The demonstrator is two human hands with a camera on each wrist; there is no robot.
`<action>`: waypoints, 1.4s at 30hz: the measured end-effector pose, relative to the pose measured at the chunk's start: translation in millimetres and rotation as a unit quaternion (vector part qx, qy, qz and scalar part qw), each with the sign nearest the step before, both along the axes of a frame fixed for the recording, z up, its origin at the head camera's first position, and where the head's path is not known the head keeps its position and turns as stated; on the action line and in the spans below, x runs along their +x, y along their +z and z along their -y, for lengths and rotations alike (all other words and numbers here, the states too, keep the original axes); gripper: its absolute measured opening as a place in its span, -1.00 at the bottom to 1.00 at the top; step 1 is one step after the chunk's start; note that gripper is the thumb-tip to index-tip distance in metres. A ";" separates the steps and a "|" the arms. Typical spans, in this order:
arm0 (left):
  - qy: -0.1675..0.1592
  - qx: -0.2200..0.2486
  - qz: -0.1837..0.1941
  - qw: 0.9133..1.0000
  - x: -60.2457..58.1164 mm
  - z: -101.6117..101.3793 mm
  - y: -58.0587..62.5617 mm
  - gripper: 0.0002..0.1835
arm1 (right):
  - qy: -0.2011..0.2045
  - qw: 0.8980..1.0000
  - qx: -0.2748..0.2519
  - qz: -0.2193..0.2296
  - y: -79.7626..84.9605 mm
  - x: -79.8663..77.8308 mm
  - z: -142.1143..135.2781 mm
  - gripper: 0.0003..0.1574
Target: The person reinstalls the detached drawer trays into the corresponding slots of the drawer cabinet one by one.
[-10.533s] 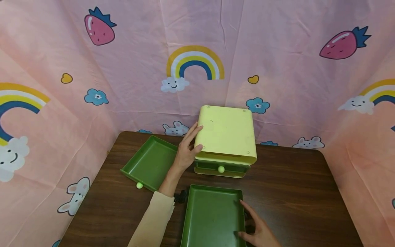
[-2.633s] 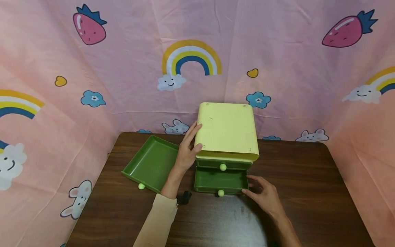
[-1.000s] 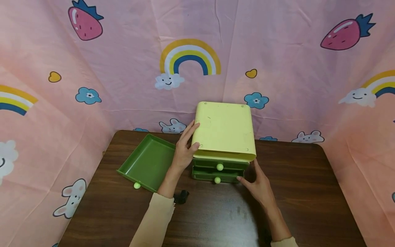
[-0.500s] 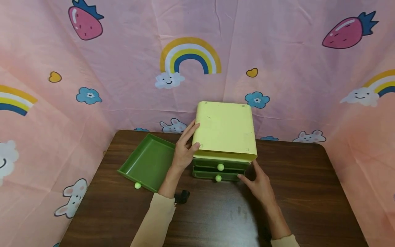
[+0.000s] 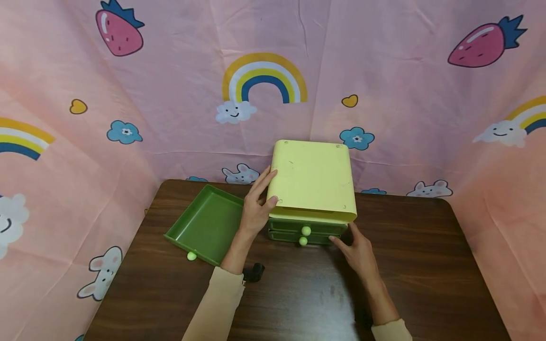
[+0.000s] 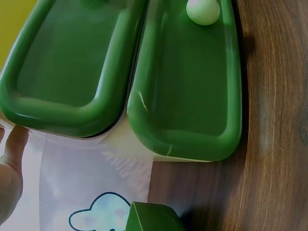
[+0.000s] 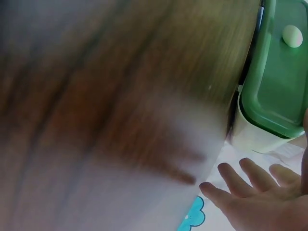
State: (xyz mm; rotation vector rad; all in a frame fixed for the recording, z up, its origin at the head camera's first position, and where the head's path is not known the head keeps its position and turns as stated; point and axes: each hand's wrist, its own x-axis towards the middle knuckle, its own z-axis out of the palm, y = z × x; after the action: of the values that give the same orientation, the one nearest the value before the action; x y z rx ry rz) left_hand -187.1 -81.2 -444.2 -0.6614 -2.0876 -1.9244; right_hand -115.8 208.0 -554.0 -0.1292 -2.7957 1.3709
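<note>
A pale yellow drawer cabinet (image 5: 313,175) stands at the back of the table, its top slot without a drawer. Two green drawers fill the slots below: the middle drawer (image 5: 286,225) and the bottom drawer (image 5: 283,236), each with a light green round knob. My left hand (image 5: 254,210) rests against the cabinet's left side, fingers extended, thumb at the front corner. At the lower right, my right hand (image 5: 360,251) touches the bottom drawer's front with its thumb. Its other fingers reach along the cabinet's side, spread and straight in the right wrist view.
Another green drawer (image 5: 209,227) lies angled on the dark wooden table (image 5: 426,265), left of the cabinet and partly behind my left forearm. A pink patterned cloth (image 5: 384,57) hangs behind the table and along both sides.
The large drawer that lay in front has gone into the bottom slot. Over the last second my right thumb has pushed it farther in. The left hand has stayed against the cabinet.
</note>
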 end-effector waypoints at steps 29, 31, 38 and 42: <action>0.009 -0.023 0.020 0.999 -11.7 10.9 -34.4 0.05 | 0.023 0.997 0.073 -0.020 -1.4 0.1 4.0 -0.25; 0.008 -0.021 0.017 1.000 -10.8 13.3 -36.4 0.02 | 0.026 0.997 0.069 -0.020 -0.3 0.6 4.0 -0.25; 0.013 -0.020 0.026 0.999 -8.2 24.3 -40.9 0.01 | 0.033 0.998 0.055 -0.011 2.5 3.1 2.5 -0.21; 0.009 -0.039 0.025 0.999 -6.5 30.8 -41.7 0.06 | 0.041 0.998 0.052 -0.009 4.7 5.0 0.5 -0.08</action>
State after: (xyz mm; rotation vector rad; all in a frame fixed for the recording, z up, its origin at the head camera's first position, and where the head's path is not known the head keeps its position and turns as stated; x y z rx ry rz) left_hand -193.6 -112.0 -485.9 -0.6153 -2.2015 -1.8756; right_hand -110.8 207.5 -549.3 -0.0014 -2.8810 1.2304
